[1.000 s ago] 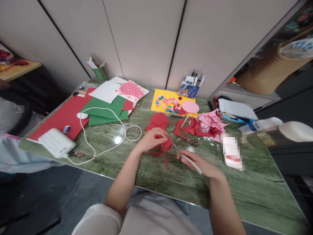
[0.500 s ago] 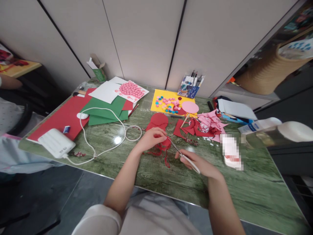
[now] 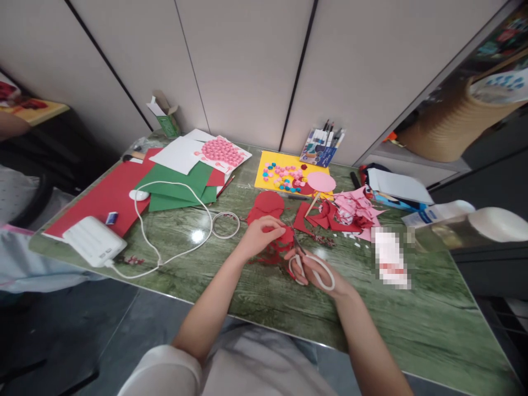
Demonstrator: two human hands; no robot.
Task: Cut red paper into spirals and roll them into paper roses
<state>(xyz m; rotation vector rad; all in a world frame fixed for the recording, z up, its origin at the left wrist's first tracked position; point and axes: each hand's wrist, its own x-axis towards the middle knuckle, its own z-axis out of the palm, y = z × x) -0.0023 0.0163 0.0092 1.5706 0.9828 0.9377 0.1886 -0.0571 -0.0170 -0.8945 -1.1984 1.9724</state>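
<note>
Near the middle of the table, my left hand (image 3: 261,235) pinches a piece of red paper (image 3: 287,234) between thumb and fingers. My right hand (image 3: 317,275) grips white-handled scissors (image 3: 324,273), whose handles are spread and whose blades are at the red paper's right edge. Round red paper pieces (image 3: 268,204) lie just beyond my left hand. Thin red paper scraps (image 3: 270,256) lie below it, partly hidden by the hand.
Red and pink scraps (image 3: 355,209) lie right of centre, near a yellow sheet (image 3: 260,175) with coloured balls. Left are green paper (image 3: 169,192), a white cable (image 3: 181,253) and a white power bank (image 3: 94,241). A bottle (image 3: 445,234) stands right.
My right hand has moved left and turned the scissors, so both handle loops now show spread apart. The blades have come closer to the left hand, which has shifted slightly right.
</note>
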